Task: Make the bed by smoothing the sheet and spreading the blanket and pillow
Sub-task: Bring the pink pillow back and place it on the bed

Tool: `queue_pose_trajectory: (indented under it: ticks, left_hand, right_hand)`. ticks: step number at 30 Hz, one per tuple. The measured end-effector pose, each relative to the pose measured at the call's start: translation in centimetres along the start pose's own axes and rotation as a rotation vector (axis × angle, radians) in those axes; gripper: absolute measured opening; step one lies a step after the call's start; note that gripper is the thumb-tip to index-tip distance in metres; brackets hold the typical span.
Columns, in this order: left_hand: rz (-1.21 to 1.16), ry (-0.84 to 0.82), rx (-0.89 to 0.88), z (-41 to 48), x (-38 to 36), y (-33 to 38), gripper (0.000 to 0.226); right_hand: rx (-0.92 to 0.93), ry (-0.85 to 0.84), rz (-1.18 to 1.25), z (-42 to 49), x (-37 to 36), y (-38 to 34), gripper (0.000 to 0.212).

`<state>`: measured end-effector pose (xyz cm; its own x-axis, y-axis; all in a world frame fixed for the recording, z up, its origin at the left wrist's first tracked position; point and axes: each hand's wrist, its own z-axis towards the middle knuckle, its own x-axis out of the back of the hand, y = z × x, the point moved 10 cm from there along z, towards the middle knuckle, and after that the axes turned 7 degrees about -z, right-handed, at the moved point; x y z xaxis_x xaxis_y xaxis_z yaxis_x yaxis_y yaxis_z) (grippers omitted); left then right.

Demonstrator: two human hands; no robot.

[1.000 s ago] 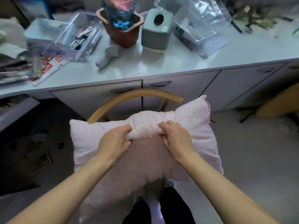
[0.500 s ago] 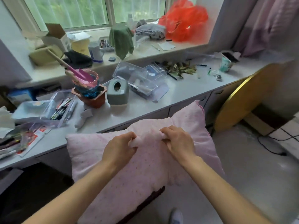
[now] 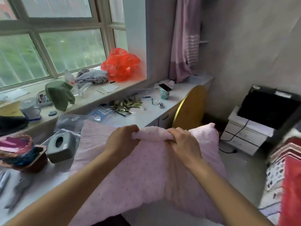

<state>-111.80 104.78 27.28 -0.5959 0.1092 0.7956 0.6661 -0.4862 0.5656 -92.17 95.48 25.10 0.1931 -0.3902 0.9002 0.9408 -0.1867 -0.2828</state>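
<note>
Pillow (image 3: 146,173), gripped at its bunched top edge by curled fingers (image 3: 130,130) of left hand (image 3: 121,141) and right hand (image 3: 184,144), has been swung rightward past the table (image 3: 138,118), presumably toward the bed.

The pillow (image 3: 146,173) was pale pink with small darker dots. A plastic bag (image 3: 121,64) was bright orange-red, a draped cloth (image 3: 59,94) dark green, the tissue box (image 3: 62,146) grey-green. The curtain (image 3: 187,46) was mauve with a band of pale stripes, and fabric (image 3: 291,193) at the right edge was red
</note>
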Motion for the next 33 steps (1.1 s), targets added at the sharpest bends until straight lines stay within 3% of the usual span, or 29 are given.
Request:
queue_pose_trajectory:
  ticks: [19,23,33]
  left_hand:
    - [-0.081,-0.172,-0.475,17.7,-18.4,31.7,0.010]
    - [-0.151,-0.258,-0.589,19.7,-23.8,37.3,0.001]
    - [-0.285,-0.503,-0.814,23.7,-36.0,50.9,0.009]
  right_hand:
    - [-0.373,0.231,-0.170,3.4,16.8,31.4,0.025]
    - [-0.475,0.260,-0.233,2.1,18.7,37.3,0.027]
    - [-0.811,0.262,-0.422,-2.2,22.9,48.8,0.028]
